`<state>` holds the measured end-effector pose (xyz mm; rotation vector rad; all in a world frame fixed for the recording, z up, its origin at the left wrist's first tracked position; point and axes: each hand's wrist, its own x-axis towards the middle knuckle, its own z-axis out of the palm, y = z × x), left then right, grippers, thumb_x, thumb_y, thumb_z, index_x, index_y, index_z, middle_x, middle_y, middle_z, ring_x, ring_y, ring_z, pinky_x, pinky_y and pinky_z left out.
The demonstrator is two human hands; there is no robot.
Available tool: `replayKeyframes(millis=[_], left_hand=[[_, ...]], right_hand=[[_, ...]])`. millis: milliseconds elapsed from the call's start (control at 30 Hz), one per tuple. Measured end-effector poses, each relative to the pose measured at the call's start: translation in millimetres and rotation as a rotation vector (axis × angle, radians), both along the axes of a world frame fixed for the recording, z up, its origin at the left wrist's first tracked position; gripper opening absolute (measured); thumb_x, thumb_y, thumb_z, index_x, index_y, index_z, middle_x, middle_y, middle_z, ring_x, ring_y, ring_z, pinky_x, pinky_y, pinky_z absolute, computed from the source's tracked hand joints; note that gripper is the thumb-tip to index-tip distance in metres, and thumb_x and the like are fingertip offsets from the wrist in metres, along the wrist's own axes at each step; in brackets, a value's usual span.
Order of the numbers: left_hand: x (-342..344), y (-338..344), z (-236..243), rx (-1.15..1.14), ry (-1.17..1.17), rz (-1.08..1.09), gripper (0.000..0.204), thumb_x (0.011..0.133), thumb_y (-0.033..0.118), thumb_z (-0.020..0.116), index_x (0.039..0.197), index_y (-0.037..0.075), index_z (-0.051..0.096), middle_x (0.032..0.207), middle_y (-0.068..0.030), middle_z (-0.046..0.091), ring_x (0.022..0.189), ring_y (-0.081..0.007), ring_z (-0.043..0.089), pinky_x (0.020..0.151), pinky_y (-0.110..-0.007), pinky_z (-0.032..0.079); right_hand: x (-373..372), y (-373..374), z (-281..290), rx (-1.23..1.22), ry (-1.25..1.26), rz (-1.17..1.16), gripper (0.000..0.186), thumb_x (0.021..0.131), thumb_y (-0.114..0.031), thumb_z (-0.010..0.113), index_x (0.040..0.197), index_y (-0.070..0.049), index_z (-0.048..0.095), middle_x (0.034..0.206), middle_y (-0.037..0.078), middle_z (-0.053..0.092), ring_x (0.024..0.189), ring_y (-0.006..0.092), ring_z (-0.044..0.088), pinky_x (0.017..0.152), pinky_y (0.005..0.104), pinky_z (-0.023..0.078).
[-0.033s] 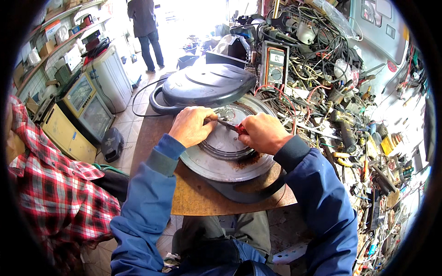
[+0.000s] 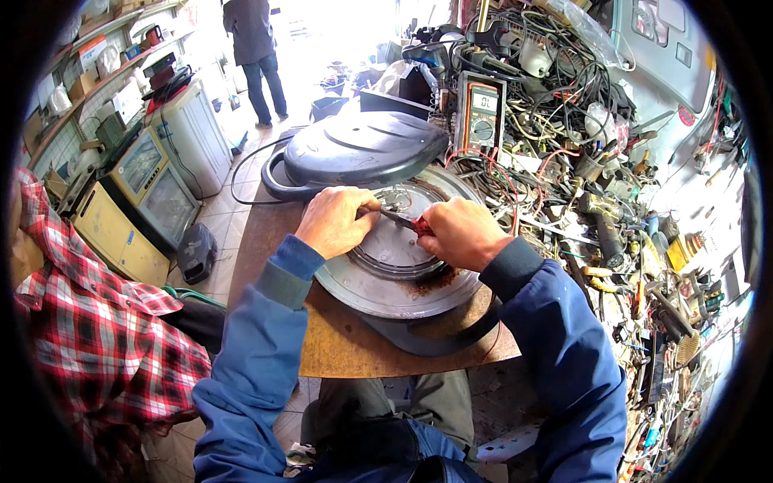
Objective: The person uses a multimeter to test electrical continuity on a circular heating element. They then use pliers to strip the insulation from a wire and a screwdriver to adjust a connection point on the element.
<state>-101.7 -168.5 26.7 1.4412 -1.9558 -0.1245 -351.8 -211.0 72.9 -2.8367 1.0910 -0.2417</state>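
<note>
**On the brown wooden bench, a round grey metal disc**

We judge the disc heavy and stiff, best held by the black curved plastic handle at its five o'clock. The black domed plastic cover crowds eleven; an orange-and-grey rectangular multimeter stands near one. Above the disc, our right hand closes round a slim red-handled metal tool; our left hand curls at its tip, gripping what, if anything, we cannot tell.

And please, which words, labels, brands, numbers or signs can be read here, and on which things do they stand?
Multimeter screen: clear characters, which I do not copy out.
Multimeter dial: markings too small to read.
Red round sticker, upper right: too small to read.
</note>
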Motion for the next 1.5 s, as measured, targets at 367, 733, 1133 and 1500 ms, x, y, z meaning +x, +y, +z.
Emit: replayKeyframes(millis=[367, 733, 1133, 1500], left_hand=[[0, 4, 5, 0.030, -0.002, -0.028, 0.015, 0.086, 0.008, 0.077, 0.096, -0.002, 0.075, 0.083, -0.0179, 0.072, 0.069, -0.0249, 0.070, 0.068, -0.036, 0.056], [0, 6, 5, -0.030, 0.080, 0.121, 0.018, 0.096, 0.014, 0.071, 0.090, -0.002, 0.073, 0.071, -0.0160, 0.070, 0.061, -0.0182, 0.066, 0.061, -0.035, 0.052], [0, 3, 2, -0.046, 0.054, 0.208, 0.015, 0.098, 0.017, 0.068, 0.102, 0.005, 0.077, 0.086, -0.0202, 0.075, 0.082, -0.0406, 0.075, 0.074, -0.047, 0.058], [-9, 0, 3, -0.120, 0.003, 0.134, 0.011, 0.091, 0.009, 0.070, 0.098, 0.003, 0.076, 0.091, -0.0186, 0.073, 0.085, -0.0386, 0.073, 0.075, -0.045, 0.057]], right_hand=[[-9, -31, 1, -0.104, 0.072, 0.264, 0.020, 0.088, -0.027, 0.075, 0.089, -0.007, 0.072, 0.079, 0.018, 0.072, 0.077, 0.0424, 0.071, 0.069, 0.0524, 0.056], [-83, -12, -4, -0.231, -0.308, 0.265, 0.015, 0.098, -0.020, 0.069, 0.103, -0.008, 0.076, 0.093, 0.016, 0.074, 0.086, 0.0359, 0.073, 0.075, 0.0468, 0.059], [-188, 36, -62, -0.116, -0.213, -0.489, 0.033, 0.086, -0.030, 0.083, 0.083, -0.003, 0.065, 0.083, 0.022, 0.068, 0.080, 0.0441, 0.068, 0.071, 0.0527, 0.053], [-190, 28, -41, -0.149, -0.258, -0.338, 0.027, 0.083, -0.025, 0.084, 0.088, -0.001, 0.072, 0.086, 0.020, 0.069, 0.086, 0.0421, 0.068, 0.077, 0.0507, 0.053]])
